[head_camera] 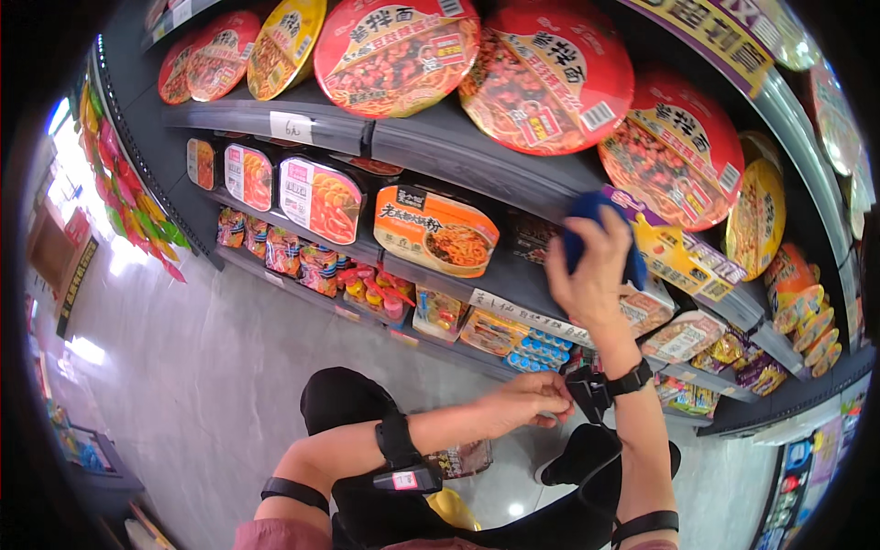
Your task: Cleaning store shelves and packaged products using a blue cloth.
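My right hand (592,269) holds a dark blue cloth (583,237) against the front edge of a grey store shelf (481,159), just left of a yellow and purple promotional strip (677,258). Below and to the left, my left hand (540,400) is held low over my legs, its fingers loosely curled and nothing clearly visible in them. Large red instant noodle bowls (550,82) lean above the cloth. On the shelf below stands an orange and white boxed noodle meal (436,230), left of my right hand.
Snack bags (282,251) line the lower shelf. A yellow noodle bowl (756,216) stands at the right. Beneath my left forearm, a dark package (467,459) and a yellow object (452,509) are partly hidden on the floor. Colourful packets (130,185) hang at the left.
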Motion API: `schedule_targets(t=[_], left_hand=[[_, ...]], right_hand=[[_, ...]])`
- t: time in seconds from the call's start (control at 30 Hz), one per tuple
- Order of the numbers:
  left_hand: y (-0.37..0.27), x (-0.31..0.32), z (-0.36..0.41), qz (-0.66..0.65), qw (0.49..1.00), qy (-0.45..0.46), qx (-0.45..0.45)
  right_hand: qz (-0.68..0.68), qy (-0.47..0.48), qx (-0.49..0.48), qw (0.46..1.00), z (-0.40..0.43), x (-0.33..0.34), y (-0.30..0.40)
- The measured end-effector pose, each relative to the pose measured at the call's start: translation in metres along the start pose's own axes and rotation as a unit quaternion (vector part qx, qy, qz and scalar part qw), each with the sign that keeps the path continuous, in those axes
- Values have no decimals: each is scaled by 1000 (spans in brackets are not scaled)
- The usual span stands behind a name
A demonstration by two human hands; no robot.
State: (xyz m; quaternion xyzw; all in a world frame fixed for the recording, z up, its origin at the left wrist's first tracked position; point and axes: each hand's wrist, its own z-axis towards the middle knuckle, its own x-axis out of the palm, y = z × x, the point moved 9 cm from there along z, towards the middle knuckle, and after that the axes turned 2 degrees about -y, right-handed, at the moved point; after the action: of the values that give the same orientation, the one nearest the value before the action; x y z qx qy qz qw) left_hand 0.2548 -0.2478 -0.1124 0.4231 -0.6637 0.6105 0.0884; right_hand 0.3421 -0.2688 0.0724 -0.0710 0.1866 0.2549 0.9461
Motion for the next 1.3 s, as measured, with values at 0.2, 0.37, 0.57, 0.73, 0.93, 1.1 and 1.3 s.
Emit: schedule_targets(t=[0.2,0.37,0.57,0.73,0.93,1.1,1.3], left_hand=[[-10,-33,-5,86,990,-105,-34],[0,-77,-5,36,978,-198,-47],[-52,-119,-19,-90,928,-358,56],[-100,-152,-40,-157,884,-377,229],[-139,-136,-63,-68,859,-391,322],[-149,-126,-63,4,829,-393,397],[-143,-128,-42,105,814,-353,449]], right_hand=[[53,147,-53,986,48,92,66],[132,155,-115,972,84,139,104],[190,183,-141,954,75,123,99],[22,211,-133,968,35,69,51],[62,230,-122,964,53,77,59],[166,216,-198,942,77,135,103],[416,203,-2,886,94,98,80]])
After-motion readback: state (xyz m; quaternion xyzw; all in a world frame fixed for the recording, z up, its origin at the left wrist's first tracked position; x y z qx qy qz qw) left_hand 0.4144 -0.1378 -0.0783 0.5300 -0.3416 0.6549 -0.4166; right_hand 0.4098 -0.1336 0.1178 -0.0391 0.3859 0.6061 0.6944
